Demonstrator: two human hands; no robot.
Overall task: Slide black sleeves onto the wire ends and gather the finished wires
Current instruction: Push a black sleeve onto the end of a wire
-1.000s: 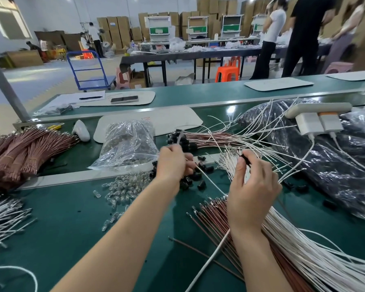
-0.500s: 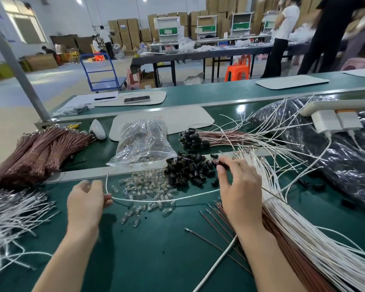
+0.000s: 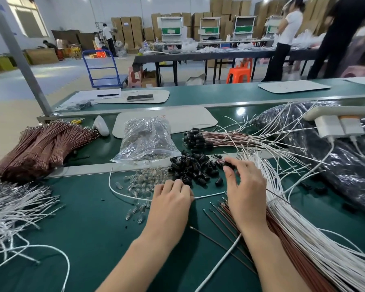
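A loose heap of black sleeves (image 3: 194,168) lies mid-table. My right hand (image 3: 246,192) reaches to its right edge and pinches one black sleeve (image 3: 229,164) between thumb and forefinger. My left hand (image 3: 170,200) is curled, knuckles up, over a single white wire (image 3: 122,193) that curves across the green mat and passes under it. Behind the heap lies a bundle of finished wires (image 3: 226,140) with black sleeves on their ends. A thick fan of bare white wires (image 3: 303,228) and thin brown wires (image 3: 230,226) runs under my right forearm.
Clear small bulbs (image 3: 143,182) are scattered in front of a plastic bag (image 3: 145,140) of more. Tied brown wire bundles (image 3: 40,144) and loose white wires (image 3: 11,209) fill the left. A black plastic bag (image 3: 335,171) and a power strip (image 3: 337,121) sit at right.
My left hand slid from the wire's left end rightward to the middle of the table. My right hand stayed at the heap's right edge, a sleeve now plainly between thumb and forefinger.
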